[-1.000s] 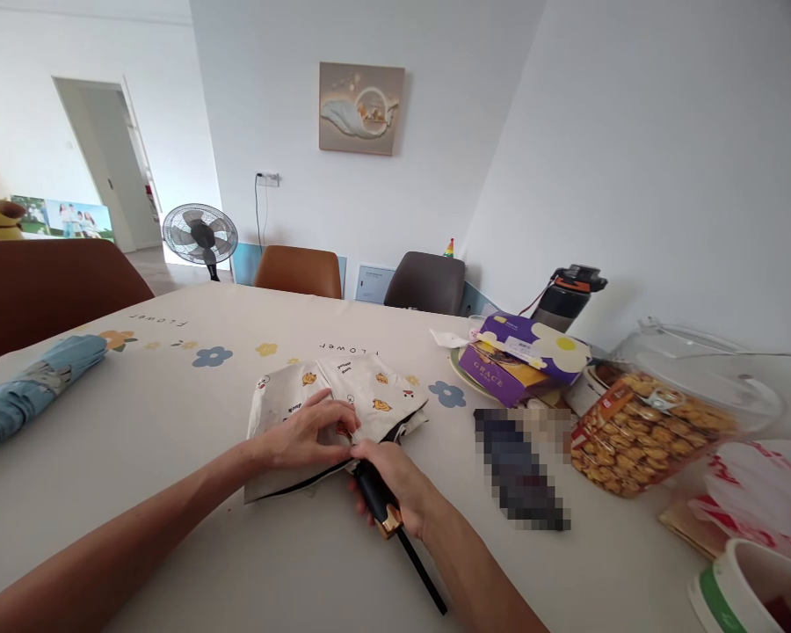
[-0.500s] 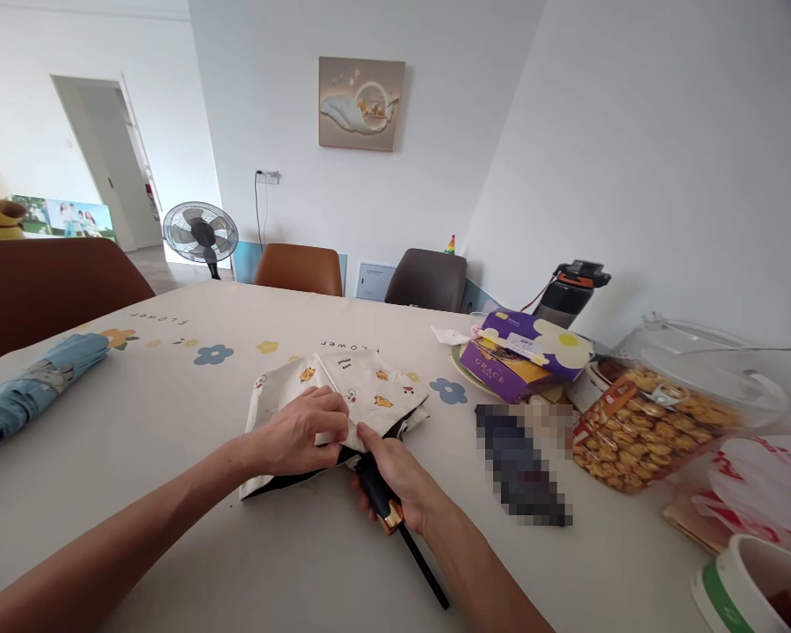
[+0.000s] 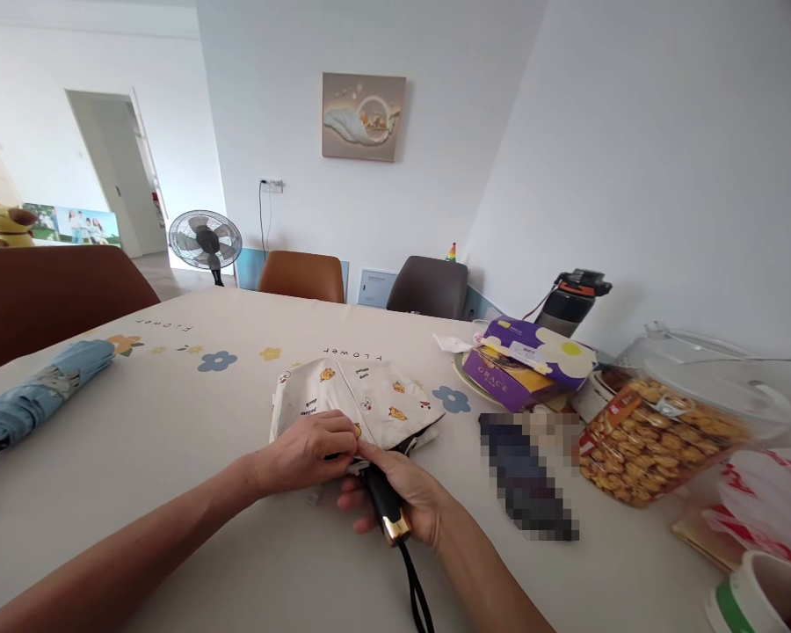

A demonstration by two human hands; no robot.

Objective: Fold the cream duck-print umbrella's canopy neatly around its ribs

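Over flower-print tablecloth [image 3: 138, 431]: gripping black umbrella handle [image 3: 386, 501] in right hand [image 3: 414, 491]. Pinching duck-print canopy [image 3: 343, 400] with left hand [image 3: 307, 453].

On the table [image 3: 158, 413], one umbrella [image 3: 375, 404] is held between another umbrella [image 3: 43, 394] near the left edge and a jar [image 3: 659, 440] toward the right.

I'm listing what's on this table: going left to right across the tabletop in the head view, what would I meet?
Rolled blue umbrella → white duck-print umbrella → purple GRACE box → clear snack jar.
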